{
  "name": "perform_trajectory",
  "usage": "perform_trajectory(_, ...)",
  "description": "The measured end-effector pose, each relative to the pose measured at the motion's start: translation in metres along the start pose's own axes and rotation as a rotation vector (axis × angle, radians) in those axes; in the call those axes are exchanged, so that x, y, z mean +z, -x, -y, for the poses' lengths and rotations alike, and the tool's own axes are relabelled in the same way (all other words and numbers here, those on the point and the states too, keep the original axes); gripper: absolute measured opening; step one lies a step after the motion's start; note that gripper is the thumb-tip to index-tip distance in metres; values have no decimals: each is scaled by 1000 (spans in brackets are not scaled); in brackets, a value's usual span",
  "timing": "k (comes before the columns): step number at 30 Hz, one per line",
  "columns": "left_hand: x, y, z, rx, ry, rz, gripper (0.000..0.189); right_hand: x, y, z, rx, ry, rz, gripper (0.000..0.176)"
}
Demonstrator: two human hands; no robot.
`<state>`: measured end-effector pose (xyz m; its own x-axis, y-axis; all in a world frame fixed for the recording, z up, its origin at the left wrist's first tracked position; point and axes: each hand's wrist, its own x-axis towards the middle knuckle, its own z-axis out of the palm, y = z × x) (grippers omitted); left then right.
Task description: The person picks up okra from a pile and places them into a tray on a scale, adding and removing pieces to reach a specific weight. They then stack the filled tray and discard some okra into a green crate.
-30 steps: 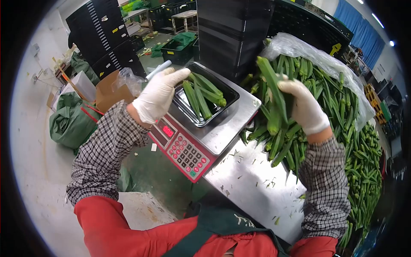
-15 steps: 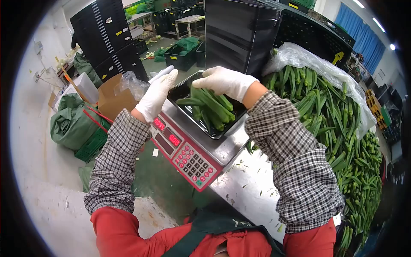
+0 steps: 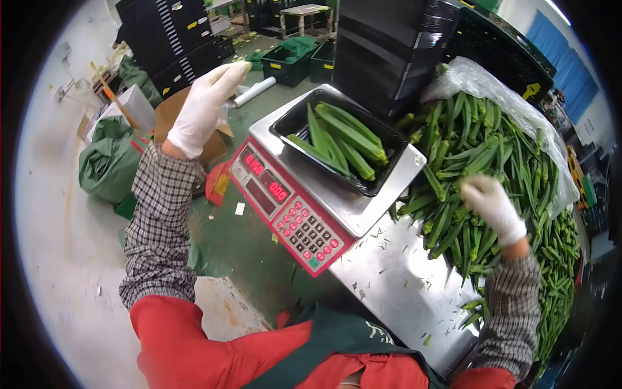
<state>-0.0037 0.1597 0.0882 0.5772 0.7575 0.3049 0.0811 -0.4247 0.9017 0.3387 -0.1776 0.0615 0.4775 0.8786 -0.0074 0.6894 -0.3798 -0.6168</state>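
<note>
Several green okra pods lie in a black plastic tray, which rests on the steel plate of a red electronic scale. To the left of the tray, my white-gloved left hand is raised with its fingers stretched out, holding nothing. My gloved right hand is over the large okra pile on the right. Motion blurs its fingers, which look bent, and I cannot tell whether they grip a pod. Red digits glow on the scale's display.
Clear plastic sheeting edges the okra pile. Small green scraps litter the steel table. Tall wrapped black stacks stand behind the scale. On the floor are a green sack, a white roll and a dark crate.
Both hands have left the tray, leaving the okra pods in it on the scale. My left hand has moved left and up, my right hand right and down to the pile. The displayed digits differ.
</note>
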Motion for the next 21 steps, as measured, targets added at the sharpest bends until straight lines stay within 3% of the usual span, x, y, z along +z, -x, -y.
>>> perform_trajectory(2,1,3,-1,25,-35,18,51,17,24,-26,-6,279,40,31)
perform_trajectory(6,21,11,-13,23,-1,28,47,53,48,-24,267,586,216,47)
perform_trajectory(8,31,14,-15,43,41,50,46,72,48,-34,269,731,116,50)
perform_trajectory(13,38,20,-20,19,-24,70,38,77,52,-42,257,802,-26,42)
perform_trajectory(14,36,18,-15,85,-73,75,38,74,54,-43,288,804,-16,41)
perform_trajectory(21,37,19,5,29,83,74,36,59,77,-63,334,542,-111,32)
